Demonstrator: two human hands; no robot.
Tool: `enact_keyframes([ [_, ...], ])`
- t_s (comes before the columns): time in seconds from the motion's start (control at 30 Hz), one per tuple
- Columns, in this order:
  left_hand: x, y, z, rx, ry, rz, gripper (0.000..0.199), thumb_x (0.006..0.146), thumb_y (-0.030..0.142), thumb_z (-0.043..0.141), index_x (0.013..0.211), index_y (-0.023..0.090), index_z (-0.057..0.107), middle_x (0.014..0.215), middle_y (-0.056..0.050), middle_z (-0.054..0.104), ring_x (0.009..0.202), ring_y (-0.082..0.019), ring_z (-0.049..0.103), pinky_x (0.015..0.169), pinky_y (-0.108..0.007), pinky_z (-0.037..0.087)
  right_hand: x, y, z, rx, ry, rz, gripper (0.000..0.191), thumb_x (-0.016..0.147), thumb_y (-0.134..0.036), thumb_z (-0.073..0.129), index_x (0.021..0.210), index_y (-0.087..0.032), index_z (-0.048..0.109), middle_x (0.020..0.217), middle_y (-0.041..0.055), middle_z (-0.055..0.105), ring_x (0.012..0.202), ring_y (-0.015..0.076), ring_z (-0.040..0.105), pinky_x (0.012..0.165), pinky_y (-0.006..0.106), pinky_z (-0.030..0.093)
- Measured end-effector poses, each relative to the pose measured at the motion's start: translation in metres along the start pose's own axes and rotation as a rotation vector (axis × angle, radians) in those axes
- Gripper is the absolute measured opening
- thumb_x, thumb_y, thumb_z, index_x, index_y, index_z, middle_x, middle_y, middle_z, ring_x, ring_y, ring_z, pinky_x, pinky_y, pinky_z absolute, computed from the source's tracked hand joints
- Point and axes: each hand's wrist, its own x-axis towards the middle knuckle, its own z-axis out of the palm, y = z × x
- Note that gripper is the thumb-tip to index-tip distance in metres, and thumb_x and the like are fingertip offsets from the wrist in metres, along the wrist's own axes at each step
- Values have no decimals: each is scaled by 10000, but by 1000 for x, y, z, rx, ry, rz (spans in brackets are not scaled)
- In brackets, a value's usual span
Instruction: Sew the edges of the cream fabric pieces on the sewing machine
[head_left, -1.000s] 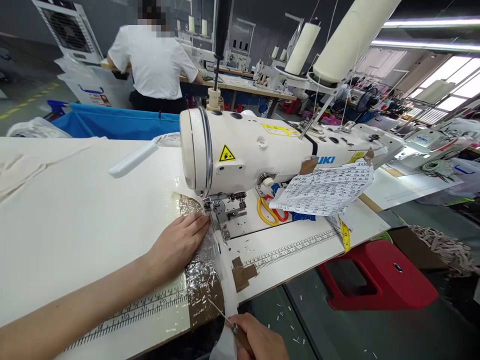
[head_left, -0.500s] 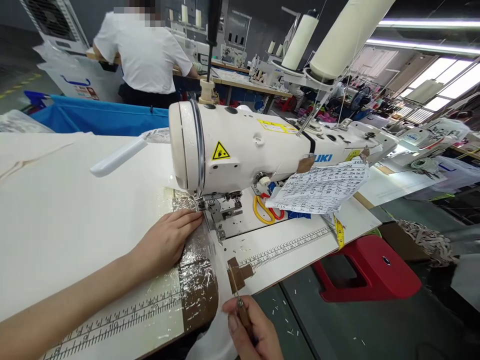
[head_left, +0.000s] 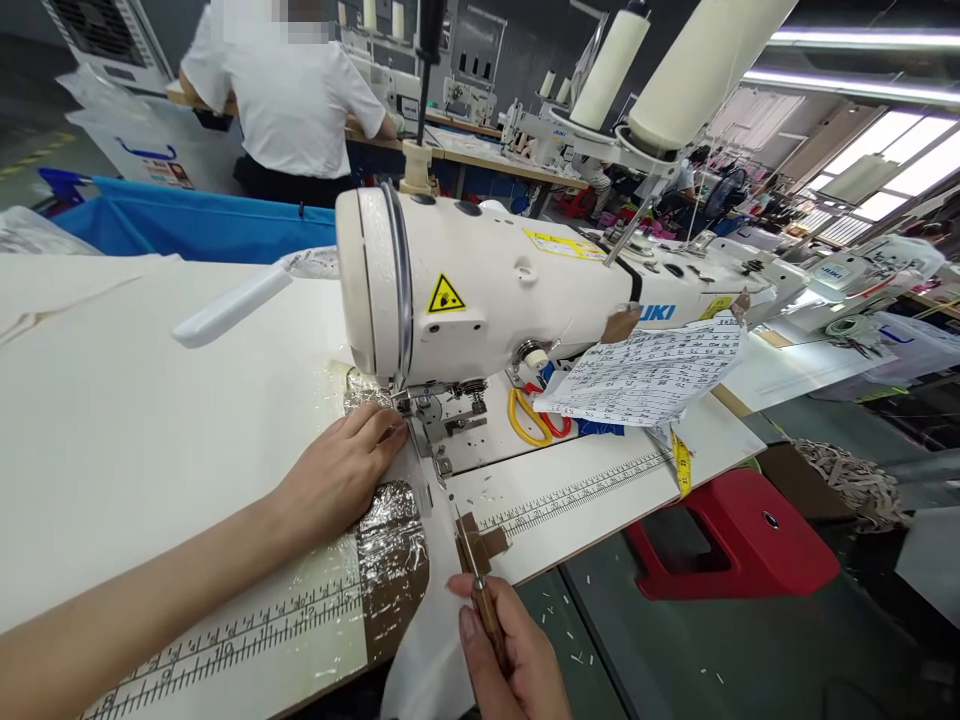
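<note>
One pointy tool [head_left: 488, 612] with a brown wood handle is in the right hand [head_left: 525, 645], low in the middle of the frame — the hand is curled around it. White cloth [head_left: 433, 635] hangs off the desk [head_left: 247, 400] just beside it. In the middle, the left hand [head_left: 341, 465] lies open, palm down, by the big white sewing machine [head_left: 480, 290] — touching the cloth.

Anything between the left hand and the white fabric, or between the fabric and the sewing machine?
Nothing visible. The left hand rests on the white fabric right by the sewing machine, hiding part of that stretch. The awl in the right hand points over brown tape, off to the side.
</note>
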Motion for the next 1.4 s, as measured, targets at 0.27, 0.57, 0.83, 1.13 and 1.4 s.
enact_keyframes([
  [0.27,-6,-11,5,-248,67,50,402,938,-3,339,1180,90,646,1078,-127,650,999,-232,578,868,-380,579,12,-16,1,-9,-73,-55,548,969,-655,451,1142,-204,710,606,-45,421,507,133,350,480,250,335],
  [0.57,-3,-13,1,-144,53,-3,352,969,64,366,1170,90,654,1087,-147,662,966,-265,586,782,-425,571,32,-35,0,-42,-185,-164,378,1019,-500,434,1146,-231,666,802,12,671,657,156,609,647,215,490],
  [0.83,-9,-10,3,-292,60,19,353,977,78,340,1132,126,654,1081,-115,664,976,-222,601,811,-383,557,46,-44,-1,-118,-223,-294,280,1016,-364,438,1126,-219,651,1055,70,727,896,182,693,783,232,524],
  [1.13,-10,-7,2,-244,46,-64,363,953,73,360,1198,130,622,1093,-129,645,962,-243,592,783,-404,548,61,-47,10,-174,-177,-354,282,998,-385,443,1067,-226,665,567,-64,430,559,173,488,570,245,412],
  [1.4,-11,0,0,-170,58,28,318,965,105,377,1158,95,630,1102,-136,655,1013,-257,600,778,-396,538,67,-59,12,-208,-222,-333,312,998,-392,414,1078,-201,648,647,-45,504,578,160,510,589,247,418],
])
